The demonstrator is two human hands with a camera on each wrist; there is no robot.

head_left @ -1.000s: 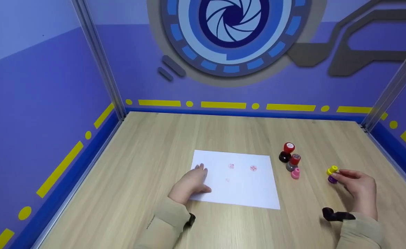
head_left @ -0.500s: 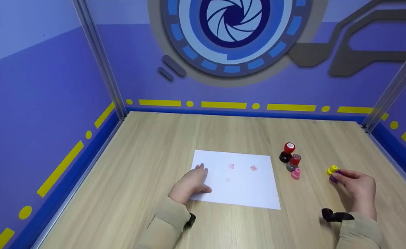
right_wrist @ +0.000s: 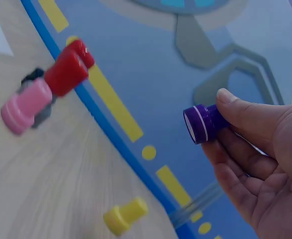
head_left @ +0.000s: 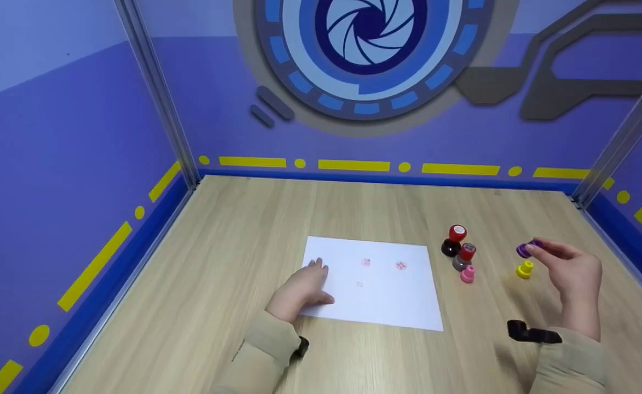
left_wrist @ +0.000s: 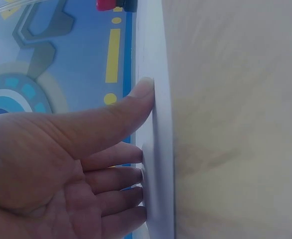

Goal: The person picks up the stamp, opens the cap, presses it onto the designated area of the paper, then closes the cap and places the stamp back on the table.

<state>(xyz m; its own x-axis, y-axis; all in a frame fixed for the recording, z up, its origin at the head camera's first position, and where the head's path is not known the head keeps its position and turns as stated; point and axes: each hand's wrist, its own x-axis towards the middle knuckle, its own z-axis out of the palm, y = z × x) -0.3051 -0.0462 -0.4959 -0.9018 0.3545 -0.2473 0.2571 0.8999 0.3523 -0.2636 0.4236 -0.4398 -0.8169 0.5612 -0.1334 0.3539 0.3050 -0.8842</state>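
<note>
Between thumb and fingers my right hand pinches a purple stamp, held above the table behind a yellow stamp. In the right wrist view the purple stamp's wide end faces left, away from the palm. My left hand rests on the left part of a white sheet of paper, its fingertips and thumb touching it with fingers extended. Several faint red and pink prints mark the sheet. A pink stamp stands to the right of the paper.
Behind the pink stamp stand two stamps with red tops, one red and black stamp and one red and grey stamp. Blue and purple panels enclose the wooden table at the back and sides.
My right hand has lifted the purple stamp off the table and carried it up and back, past the yellow stamp. My left hand has stayed on the paper.
</note>
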